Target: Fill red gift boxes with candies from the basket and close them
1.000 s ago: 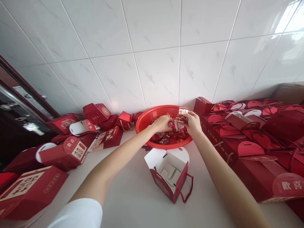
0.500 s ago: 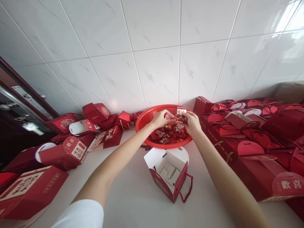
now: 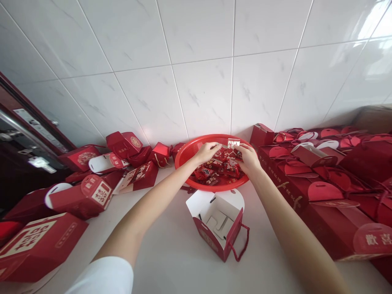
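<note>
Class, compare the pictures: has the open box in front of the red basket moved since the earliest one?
No. Judged against the tiled wall, the open box shows no clear shift; it stands just in front of the red basket, as before.

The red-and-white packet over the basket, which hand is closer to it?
Right. The right hand is holding the packet. The left hand is to the packet's left, over the basket.

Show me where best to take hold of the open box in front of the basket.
Likely by the rope handle, coming from the right: its loop sticks out from that side of the open box, clear of the basket.
</note>
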`<state>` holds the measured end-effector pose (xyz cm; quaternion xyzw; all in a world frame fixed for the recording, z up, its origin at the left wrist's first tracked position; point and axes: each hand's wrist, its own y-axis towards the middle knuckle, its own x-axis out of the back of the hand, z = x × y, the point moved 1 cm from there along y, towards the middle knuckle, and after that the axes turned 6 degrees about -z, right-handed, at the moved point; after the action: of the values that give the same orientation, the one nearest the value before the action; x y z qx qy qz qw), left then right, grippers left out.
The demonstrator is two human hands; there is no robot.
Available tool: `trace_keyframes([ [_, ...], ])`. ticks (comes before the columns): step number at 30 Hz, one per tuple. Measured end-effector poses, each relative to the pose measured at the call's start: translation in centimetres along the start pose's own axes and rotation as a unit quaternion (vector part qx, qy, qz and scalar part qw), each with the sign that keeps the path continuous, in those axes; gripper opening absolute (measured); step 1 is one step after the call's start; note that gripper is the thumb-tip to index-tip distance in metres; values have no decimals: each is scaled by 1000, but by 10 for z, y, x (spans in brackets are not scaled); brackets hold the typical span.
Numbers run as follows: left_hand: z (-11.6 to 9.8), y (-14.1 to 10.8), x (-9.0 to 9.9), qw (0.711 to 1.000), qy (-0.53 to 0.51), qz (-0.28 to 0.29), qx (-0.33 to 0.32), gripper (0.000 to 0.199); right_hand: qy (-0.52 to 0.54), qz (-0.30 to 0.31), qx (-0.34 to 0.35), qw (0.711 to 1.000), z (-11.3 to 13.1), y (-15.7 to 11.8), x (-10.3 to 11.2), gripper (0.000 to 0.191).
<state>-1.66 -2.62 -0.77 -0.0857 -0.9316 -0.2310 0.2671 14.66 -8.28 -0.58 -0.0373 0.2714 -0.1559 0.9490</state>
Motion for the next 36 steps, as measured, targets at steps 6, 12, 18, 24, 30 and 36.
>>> trace_keyframes([
  [6,-5,-2,1,997,-19,-14,-75,52,1,20,-5,1000,-3,4,2,17],
  [12,-6,-2,0,997,-3,-16,-72,59,-2,79,-27,997,-5,4,1,17],
  [18,-11,-3,0,998,2,-8,-61,61,5,98,-37,994,-5,6,1,20],
  [24,-12,-3,1,998,-36,-11,-44,42,24,97,-45,994,-7,6,1,19],
  [30,-5,2,2,993,-107,26,51,31,80,26,-14,996,-7,16,4,15],
  [36,3,-10,-4,952,95,284,62,17,121,-33,-16,992,-9,27,6,14],
])
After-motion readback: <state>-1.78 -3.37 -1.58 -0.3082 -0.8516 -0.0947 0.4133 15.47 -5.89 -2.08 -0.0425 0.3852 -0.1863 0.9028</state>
